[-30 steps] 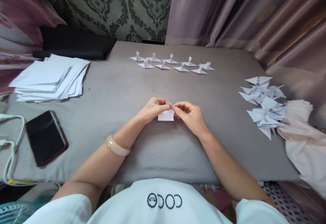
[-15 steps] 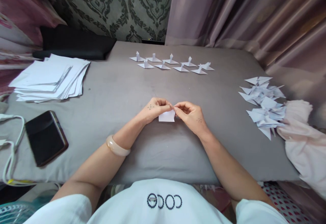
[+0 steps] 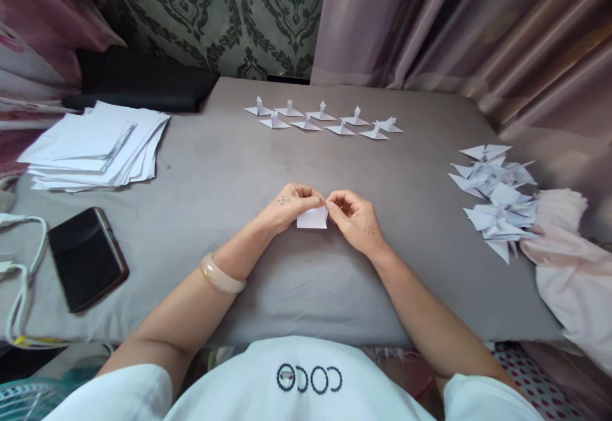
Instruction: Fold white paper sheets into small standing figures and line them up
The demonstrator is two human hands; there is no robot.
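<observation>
A small square of folded white paper (image 3: 312,219) is held up between both hands over the middle of the grey-covered table. My left hand (image 3: 295,206) grips its upper left edge, thumb lying along the top. At the upper right corner, my right hand (image 3: 354,218) pinches the paper between thumb and fingertips. The two thumb tips nearly meet at that corner. My fingers hide the upper part of the sheet. Folded paper cranes (image 3: 340,128) stand in two rows farther back.
On the left lie a stack of white paper sheets (image 3: 90,147), a black phone (image 3: 87,259), white cables (image 3: 23,293) and a folded black cloth (image 3: 143,80). To the right are a heap of folded paper pieces (image 3: 502,201) and a pale pink cloth (image 3: 568,261). Curtains (image 3: 430,25) hang behind.
Both hands stay almost in place with the paper. My right wrist has turned slightly, shifting a little to the left. Everything else lies as before.
</observation>
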